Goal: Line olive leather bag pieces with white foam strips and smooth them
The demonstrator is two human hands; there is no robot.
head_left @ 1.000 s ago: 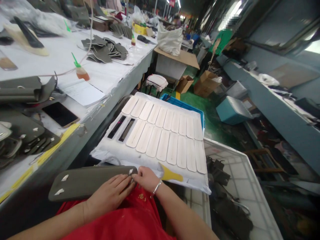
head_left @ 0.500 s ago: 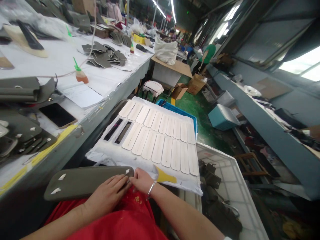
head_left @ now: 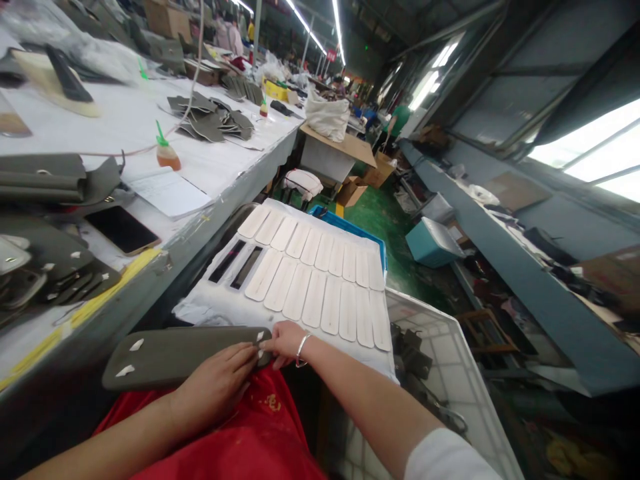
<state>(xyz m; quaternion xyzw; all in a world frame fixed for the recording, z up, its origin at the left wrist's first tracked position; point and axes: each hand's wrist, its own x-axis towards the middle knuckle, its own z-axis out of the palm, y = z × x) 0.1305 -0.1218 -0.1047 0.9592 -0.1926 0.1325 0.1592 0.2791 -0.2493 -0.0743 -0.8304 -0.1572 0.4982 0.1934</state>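
A long grey-green panel [head_left: 175, 357] with rounded ends lies across my lap, over the red apron [head_left: 250, 413]. Small white tabs show at both of its ends. My left hand [head_left: 220, 373] rests on its near edge, fingers stretched out and lying flat. At the panel's right end, my right hand [head_left: 285, 342] has its thumb and forefinger pinched together beside the white tabs; what lies between the fingertips is too small to make out. Just beyond is a white-covered board [head_left: 210, 300] bearing rows of white rounded strips [head_left: 300, 293]. Two dark slots show at its left.
A worktable [head_left: 240, 160] on the left holds a phone [head_left: 123, 229], a notebook [head_left: 167, 192], a green-tipped bottle [head_left: 167, 157] and stacked grey pieces. To the right stands a white crate [head_left: 440, 333] with dark parts inside. A blue bin [head_left: 373, 235] sits behind the board.
The panel and both hands have shifted slightly to the right in view. My right hand has risen a little at the panel's end. The yellow piece on the board's near edge is now out of sight.
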